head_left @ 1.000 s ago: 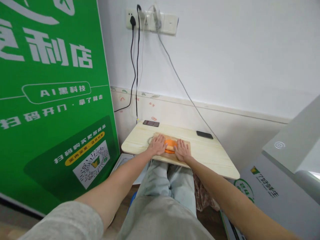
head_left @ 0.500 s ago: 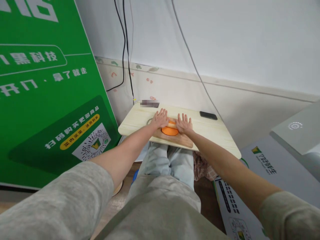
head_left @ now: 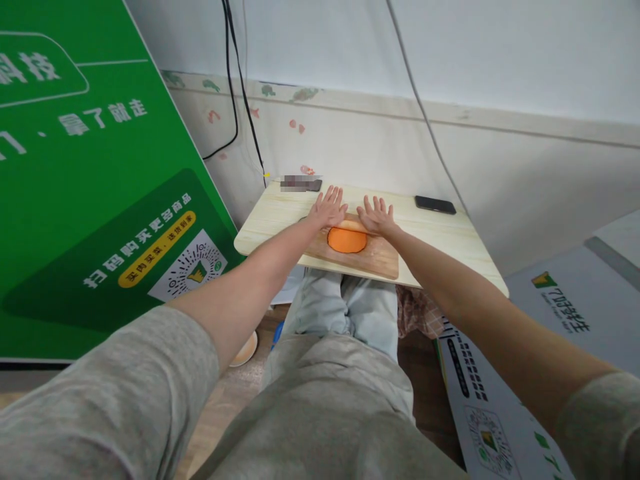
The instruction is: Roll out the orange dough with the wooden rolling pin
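Note:
A flat round of orange dough (head_left: pixel 347 240) lies on a wooden cutting board (head_left: pixel 384 261). Across the board, at the far edge of the dough, lies a wooden rolling pin (head_left: pixel 354 226), its ends covered by my palms. My left hand (head_left: pixel 329 207) rests flat on the pin's left end, fingers stretched out toward the wall. On the right end lies my right hand (head_left: pixel 377 215), also flat with its fingers spread. Neither hand wraps round the pin.
The board sits on a pale wooden table (head_left: pixel 280 230) against the wall. A black phone (head_left: pixel 435 205) lies at the back right, and a partly blurred dark object (head_left: pixel 314 185) at the back left. Cables hang along the wall. A green printed panel (head_left: pixel 165 220) stands at the left.
Both hands have pushed the rolling pin away from me, from over the dough to its far edge. More of the orange dough now shows. The camera view has tilted down somewhat.

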Motion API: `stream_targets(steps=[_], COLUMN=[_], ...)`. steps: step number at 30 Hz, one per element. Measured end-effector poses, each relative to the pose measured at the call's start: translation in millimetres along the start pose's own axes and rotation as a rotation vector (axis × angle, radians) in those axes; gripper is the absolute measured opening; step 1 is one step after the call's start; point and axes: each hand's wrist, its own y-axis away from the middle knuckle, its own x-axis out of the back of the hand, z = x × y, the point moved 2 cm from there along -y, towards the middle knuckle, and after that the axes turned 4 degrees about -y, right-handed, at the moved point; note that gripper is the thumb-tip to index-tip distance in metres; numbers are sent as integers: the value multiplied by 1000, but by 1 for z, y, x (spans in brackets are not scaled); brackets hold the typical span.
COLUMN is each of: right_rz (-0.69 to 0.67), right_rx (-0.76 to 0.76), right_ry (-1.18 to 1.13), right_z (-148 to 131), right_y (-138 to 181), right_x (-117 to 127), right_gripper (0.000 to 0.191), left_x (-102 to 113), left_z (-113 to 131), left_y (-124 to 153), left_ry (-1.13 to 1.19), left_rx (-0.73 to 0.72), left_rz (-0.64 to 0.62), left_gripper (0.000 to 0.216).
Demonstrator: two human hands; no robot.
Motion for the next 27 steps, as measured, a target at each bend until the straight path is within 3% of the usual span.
stream_targets(steps=[8, 14, 18, 22, 27], right_rz=[46, 158, 218, 441, 552], right_rx=[20, 1, 39, 132, 207], right_ry=[76, 135, 114, 102, 59], right_z=[-11, -26, -28, -24, -17], right_y=[35, 84, 106, 124, 140], right_x=[1, 6, 0, -16, -35], right_gripper=[78, 71, 66, 63, 58], left_x=[9, 15, 5, -11, -21], left_z=[10, 27, 30, 30, 30], left_y=[32, 76, 100, 121, 149], left_ry=[-33, -72, -69, -23, 166], left_rx=[-18, 13, 44, 27, -41], left_rz=[12, 138, 200, 330, 438], left_gripper=[73, 69, 58, 53, 55])
